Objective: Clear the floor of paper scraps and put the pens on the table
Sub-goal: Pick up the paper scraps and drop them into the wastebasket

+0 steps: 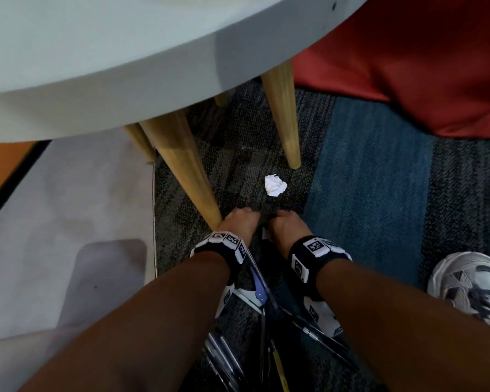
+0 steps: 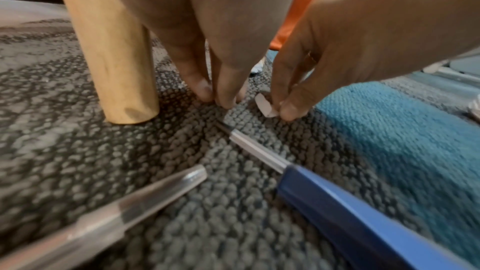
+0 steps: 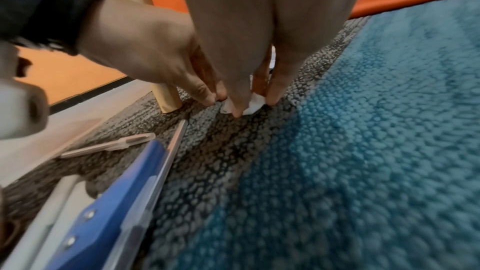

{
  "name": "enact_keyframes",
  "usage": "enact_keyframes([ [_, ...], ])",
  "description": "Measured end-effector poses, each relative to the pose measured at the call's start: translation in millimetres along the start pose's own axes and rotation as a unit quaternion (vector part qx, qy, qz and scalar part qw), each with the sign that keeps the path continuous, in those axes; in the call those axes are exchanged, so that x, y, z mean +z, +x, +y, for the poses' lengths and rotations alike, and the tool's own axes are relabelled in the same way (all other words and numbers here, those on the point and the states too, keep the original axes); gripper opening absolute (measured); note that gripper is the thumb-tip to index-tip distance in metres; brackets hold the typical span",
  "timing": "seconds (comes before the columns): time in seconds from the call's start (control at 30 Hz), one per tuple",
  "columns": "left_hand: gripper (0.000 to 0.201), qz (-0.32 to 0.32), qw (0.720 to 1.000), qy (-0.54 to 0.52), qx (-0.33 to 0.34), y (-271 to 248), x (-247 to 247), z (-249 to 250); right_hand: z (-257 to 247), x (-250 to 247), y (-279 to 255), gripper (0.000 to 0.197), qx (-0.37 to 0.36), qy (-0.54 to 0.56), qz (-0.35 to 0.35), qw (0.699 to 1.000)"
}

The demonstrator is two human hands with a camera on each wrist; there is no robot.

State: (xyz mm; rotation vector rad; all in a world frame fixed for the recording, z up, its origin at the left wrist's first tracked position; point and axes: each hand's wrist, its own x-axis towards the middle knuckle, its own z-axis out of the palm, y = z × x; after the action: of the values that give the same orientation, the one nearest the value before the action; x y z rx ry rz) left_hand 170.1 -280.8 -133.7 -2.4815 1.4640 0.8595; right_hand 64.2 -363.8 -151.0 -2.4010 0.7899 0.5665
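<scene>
Grey and blue carpet [image 1: 365, 171] is seen beneath a white round table [image 1: 96, 52] on wooden legs [image 1: 283, 114]; red upholstery [image 1: 408, 66] lies beyond.

Rough, nubby grey-and-teal looped carpet [image 2: 182, 213] underfoot; a smooth, matt pale wooden table leg [image 2: 109, 59] standing on it. Clear glossy plastic pen [image 2: 145, 198], glossy blue plastic pen [image 2: 337, 208], crumpled white paper scrap [image 1: 275, 185], matt.

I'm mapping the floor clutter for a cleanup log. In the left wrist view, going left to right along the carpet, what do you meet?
Wooden table leg → left hand, fingertips down on the grey carpet → small paper scrap pinched by the right hand → teal carpet patch.
</scene>
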Motion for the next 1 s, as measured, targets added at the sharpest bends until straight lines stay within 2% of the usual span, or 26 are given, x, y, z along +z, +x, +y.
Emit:
enact_keyframes([
  [0.1,0.03,-0.02,1.0,0.013,0.001,-1,0,0,3,-3,-4,0.032,0.021,0.02,-0.014,0.999],
  [0.2,0.029,0.02,0.999,-0.035,0.006,-4,1,-2,12,-6,-14,0.029,0.052,0.034,-0.022,0.998],
  [0.27,0.039,0.045,0.997,-0.06,0.009,-5,3,-4,19,-7,-22,0.026,0.06,0.041,-0.004,0.997],
  [0.37,0.054,0.02,0.999,-0.027,0.035,0,6,-7,29,-7,-29,0.028,0.085,0.067,-0.019,0.994],
  [0.57,0.029,0.016,0.997,0.054,0.05,-1,-3,-2,38,-5,-38,0.02,0.066,0.091,0.004,0.994],
  [0.8,0.021,0.0,0.997,0.06,0.039,-1,-9,2,40,-3,-35,0.022,0.069,0.091,0.004,0.993],
  [0.93,0.013,0.028,0.999,0.011,0.033,-1,-8,6,40,-3,-34,0.022,0.075,0.092,0.001,0.993],
  [1.0,0.013,0.091,0.995,-0.017,0.04,0,-8,10,41,-2,-33,0.021,0.075,0.095,0.005,0.993],
])
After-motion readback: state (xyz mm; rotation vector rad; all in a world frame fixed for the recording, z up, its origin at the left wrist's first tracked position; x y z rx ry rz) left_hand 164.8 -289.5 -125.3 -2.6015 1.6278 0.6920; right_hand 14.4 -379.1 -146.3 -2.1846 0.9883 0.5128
